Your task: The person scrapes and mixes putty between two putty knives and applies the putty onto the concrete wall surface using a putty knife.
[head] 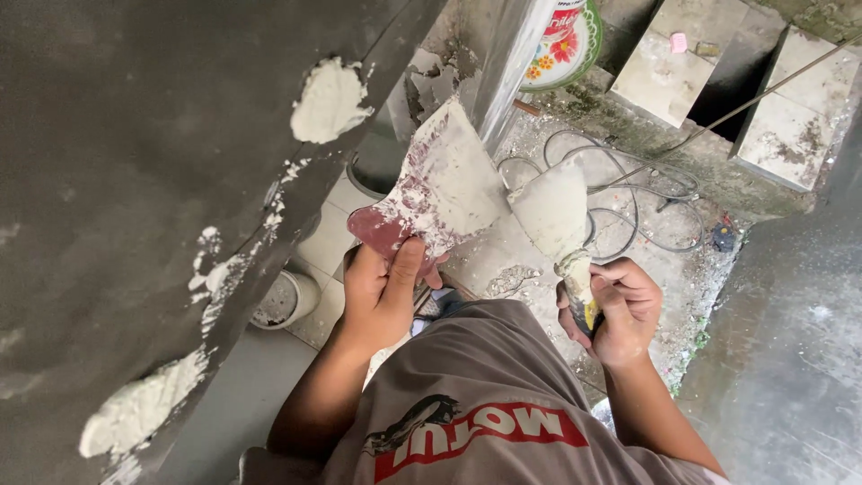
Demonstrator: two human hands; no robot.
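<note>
While two flat scraping tools meet in the middle, the left hand (pixel 382 292) grips the wide red board (pixel 440 193) smeared with white paste, and the right hand (pixel 620 310) wraps around the putty knife (pixel 557 220). Three white paste blobs (pixel 329 101) sit on the rough grey wall (pixel 117 198), grey cables (pixel 628 193) below

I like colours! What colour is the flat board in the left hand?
Dark red, mostly smeared with white putty. The board shows best in the head view.

I count two putty knives, a red one (pixel 431 193) and a yellow-handled one (pixel 561 224), plus two buckets (pixel 285 301) (pixel 561 40) and three putty blobs on the wall (pixel 330 101).
</note>
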